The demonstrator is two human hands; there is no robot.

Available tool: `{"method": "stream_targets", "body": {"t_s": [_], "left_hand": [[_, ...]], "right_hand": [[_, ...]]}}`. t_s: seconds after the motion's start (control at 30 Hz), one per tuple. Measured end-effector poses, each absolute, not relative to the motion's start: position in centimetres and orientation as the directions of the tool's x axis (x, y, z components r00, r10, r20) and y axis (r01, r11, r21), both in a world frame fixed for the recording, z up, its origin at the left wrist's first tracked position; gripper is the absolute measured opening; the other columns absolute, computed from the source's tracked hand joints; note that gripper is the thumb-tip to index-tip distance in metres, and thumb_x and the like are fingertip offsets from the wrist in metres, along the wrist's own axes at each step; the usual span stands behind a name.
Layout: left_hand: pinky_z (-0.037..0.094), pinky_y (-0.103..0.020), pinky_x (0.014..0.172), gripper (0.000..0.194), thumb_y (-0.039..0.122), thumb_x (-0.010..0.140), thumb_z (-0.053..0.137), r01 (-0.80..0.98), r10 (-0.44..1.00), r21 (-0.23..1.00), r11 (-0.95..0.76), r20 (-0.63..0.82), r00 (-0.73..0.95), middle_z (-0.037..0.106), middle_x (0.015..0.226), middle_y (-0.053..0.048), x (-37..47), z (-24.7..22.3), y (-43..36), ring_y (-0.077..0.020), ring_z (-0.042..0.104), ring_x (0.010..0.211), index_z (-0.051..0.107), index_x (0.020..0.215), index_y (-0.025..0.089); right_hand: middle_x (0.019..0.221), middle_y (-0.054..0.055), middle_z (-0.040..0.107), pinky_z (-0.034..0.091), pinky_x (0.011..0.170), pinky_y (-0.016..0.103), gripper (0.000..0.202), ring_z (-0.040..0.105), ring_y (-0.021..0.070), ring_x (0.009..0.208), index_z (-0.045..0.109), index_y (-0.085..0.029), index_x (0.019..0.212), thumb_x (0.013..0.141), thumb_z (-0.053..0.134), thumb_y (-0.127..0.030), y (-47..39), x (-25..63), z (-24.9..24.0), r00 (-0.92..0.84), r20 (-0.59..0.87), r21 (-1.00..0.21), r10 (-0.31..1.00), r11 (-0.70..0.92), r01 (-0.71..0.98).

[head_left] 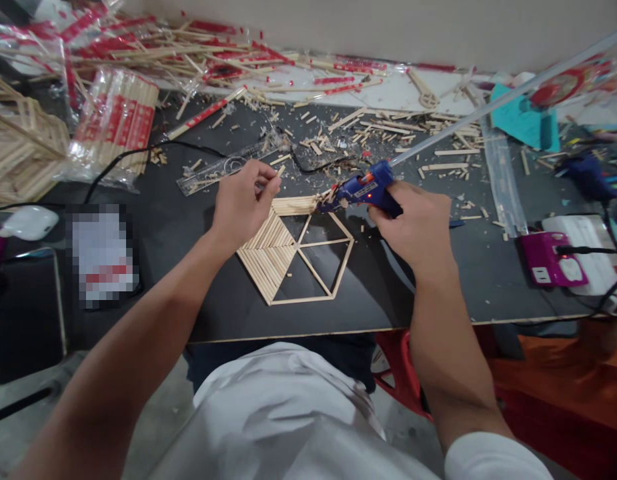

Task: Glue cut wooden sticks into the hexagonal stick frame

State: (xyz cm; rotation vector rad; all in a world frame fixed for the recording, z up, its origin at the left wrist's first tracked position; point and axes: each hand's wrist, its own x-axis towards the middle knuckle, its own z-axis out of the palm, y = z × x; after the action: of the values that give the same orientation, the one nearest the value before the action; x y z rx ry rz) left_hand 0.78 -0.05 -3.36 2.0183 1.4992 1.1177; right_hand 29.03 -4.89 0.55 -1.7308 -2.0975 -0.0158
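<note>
A hexagonal frame of thin wooden sticks (341,268) lies flat on the black table; its left sections are filled with sticks laid side by side (269,268), the right ones show bare table between spokes. My right hand (413,217) is wrapped round a blue glue gun (369,187), its tip at the frame's upper edge beside a row of sticks. Over the frame's upper left, my left hand (248,200) pinches a small wooden stick piece (281,171) between thumb and fingertips.
Bundled chopsticks in red-marked wrappers (121,120) and scattered wood scraps (388,127) lie behind. A dark phone (28,317) and white case (34,222) sit left. A purple power adapter (553,259) and a second blue glue gun (588,175) are right; a black cable (121,155) crosses upper left.
</note>
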Motion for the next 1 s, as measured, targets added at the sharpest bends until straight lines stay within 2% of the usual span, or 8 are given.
{"method": "stream_targets", "body": {"t_s": [0.27, 0.53, 0.67, 0.83, 0.9, 1.0], "left_hand": [[0.052, -0.029, 0.078, 0.009, 0.032, 0.096, 0.065, 0.665, 0.902, 0.617, -0.421, 0.363, 0.235, 0.074, 0.088, -0.002, 0.7, -2.6, -0.5, -0.0167, 0.067, 0.074, 0.067, 0.099, 0.024], [0.049, -0.030, 0.078, 0.007, 0.028, 0.095, 0.064, 0.684, 0.888, 0.573, -0.453, 0.362, 0.284, 0.073, 0.087, -0.003, 0.8, -2.4, -0.6, -0.0182, 0.065, 0.075, 0.067, 0.099, 0.023], [0.051, -0.031, 0.081, 0.009, 0.026, 0.095, 0.062, 0.665, 0.869, 0.564, -0.490, 0.380, 0.317, 0.075, 0.093, -0.005, 0.5, -2.2, -0.4, -0.0194, 0.068, 0.082, 0.068, 0.101, 0.023], [0.053, -0.034, 0.084, 0.014, 0.028, 0.097, 0.060, 0.632, 0.828, 0.535, -0.561, 0.358, 0.432, 0.077, 0.094, -0.006, -0.1, -1.0, -0.5, -0.0212, 0.070, 0.086, 0.072, 0.100, 0.023], [0.054, -0.033, 0.083, 0.015, 0.030, 0.096, 0.062, 0.600, 0.803, 0.535, -0.594, 0.353, 0.480, 0.077, 0.091, -0.006, -0.3, -0.6, -0.6, -0.0207, 0.071, 0.082, 0.074, 0.095, 0.023], [0.054, -0.031, 0.077, 0.016, 0.033, 0.093, 0.065, 0.552, 0.771, 0.550, -0.627, 0.340, 0.539, 0.078, 0.084, -0.004, -0.5, -0.4, -0.5, -0.0195, 0.072, 0.075, 0.077, 0.089, 0.023]], "right_hand": [[0.095, 0.012, 0.075, 0.050, 0.079, 0.041, 0.022, 0.070, 0.0325, 0.090, 0.069, -0.023, 0.105, 0.085, 0.060, -0.021, -4.8, 29.2, 0.5, -0.144, 0.307, -0.266, 0.941, 0.231, 0.936], [0.082, 0.009, 0.072, 0.048, 0.070, 0.039, 0.016, 0.068, 0.0292, 0.081, 0.069, -0.025, 0.099, 0.084, 0.062, -0.026, -4.7, 29.3, 0.4, -0.150, 0.333, -0.229, 0.931, 0.235, 0.945], [0.076, 0.007, 0.069, 0.048, 0.069, 0.038, 0.011, 0.065, 0.0271, 0.072, 0.065, -0.024, 0.091, 0.085, 0.067, -0.033, -4.4, 29.9, 0.1, -0.115, 0.356, -0.236, 0.928, 0.208, 0.949], [0.071, 0.005, 0.065, 0.049, 0.069, 0.039, 0.030, 0.063, 0.0265, 0.069, 0.061, -0.023, 0.084, 0.085, 0.070, -0.052, -3.4, 31.3, -1.4, 0.055, 0.378, -0.286, 0.924, 0.060, 0.956], [0.075, 0.007, 0.066, 0.050, 0.073, 0.041, 0.031, 0.063, 0.0277, 0.073, 0.064, -0.022, 0.086, 0.085, 0.071, -0.052, -3.2, 31.7, -1.9, 0.104, 0.385, -0.291, 0.917, 0.013, 0.957], [0.095, 0.015, 0.071, 0.052, 0.085, 0.048, 0.029, 0.066, 0.0323, 0.091, 0.070, -0.017, 0.098, 0.086, 0.071, -0.043, -3.3, 31.2, -1.6, 0.132, 0.448, -0.300, 0.884, 0.009, 0.954]]}}
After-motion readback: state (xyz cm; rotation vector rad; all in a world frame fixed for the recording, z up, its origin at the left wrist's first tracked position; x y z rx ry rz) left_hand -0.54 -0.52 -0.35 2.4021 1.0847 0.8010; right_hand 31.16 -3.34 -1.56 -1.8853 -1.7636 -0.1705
